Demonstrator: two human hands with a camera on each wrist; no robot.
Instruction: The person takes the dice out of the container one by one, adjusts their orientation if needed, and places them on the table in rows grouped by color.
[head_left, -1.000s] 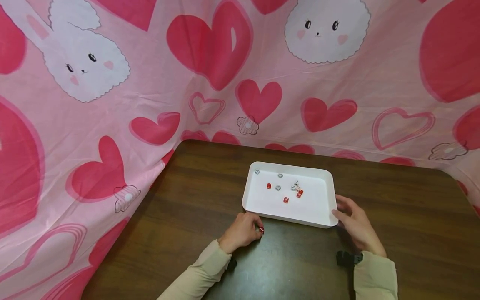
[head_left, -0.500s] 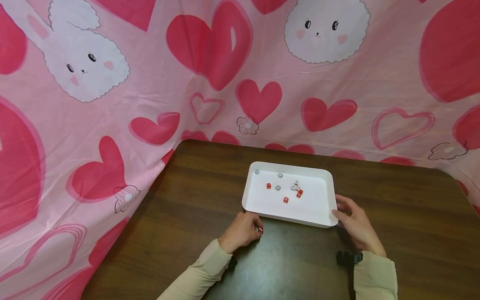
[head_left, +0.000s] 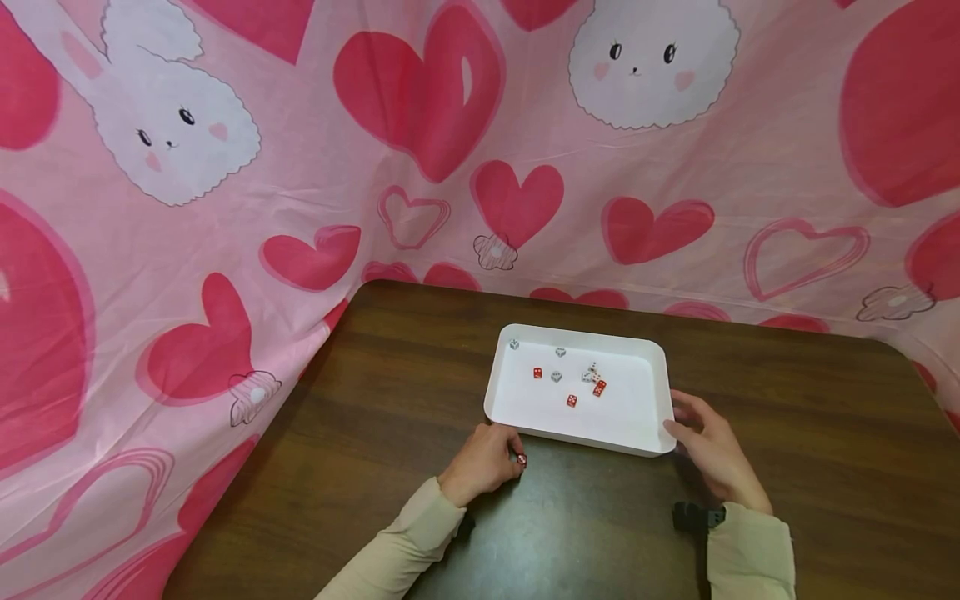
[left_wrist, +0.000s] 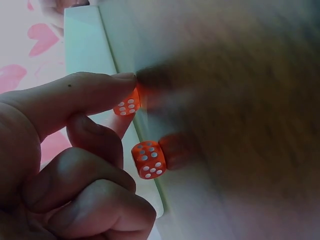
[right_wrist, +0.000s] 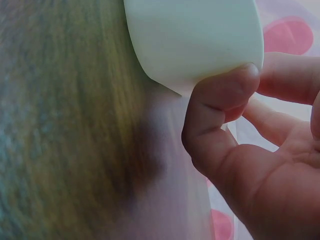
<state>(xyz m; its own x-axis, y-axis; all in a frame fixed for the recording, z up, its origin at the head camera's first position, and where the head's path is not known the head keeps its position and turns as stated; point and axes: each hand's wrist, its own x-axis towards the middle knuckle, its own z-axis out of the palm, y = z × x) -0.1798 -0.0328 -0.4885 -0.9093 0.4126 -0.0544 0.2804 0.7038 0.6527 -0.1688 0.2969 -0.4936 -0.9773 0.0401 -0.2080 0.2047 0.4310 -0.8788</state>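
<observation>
White plastic tray (head_left: 637, 421) sits on the dark wooden table (head_left: 360, 450), with red and clear dice scattered inside it. Just outside its near-left corner the left hand (head_left: 483, 462) pinches a red die (left_wrist: 127, 106) between thumb and fingertip – a second red die (left_wrist: 148, 159) lies beside it on the wood. At the near-right corner the right hand (head_left: 708, 450) grips the tray's rim, thumb curled against the wall – fingers behind it
</observation>
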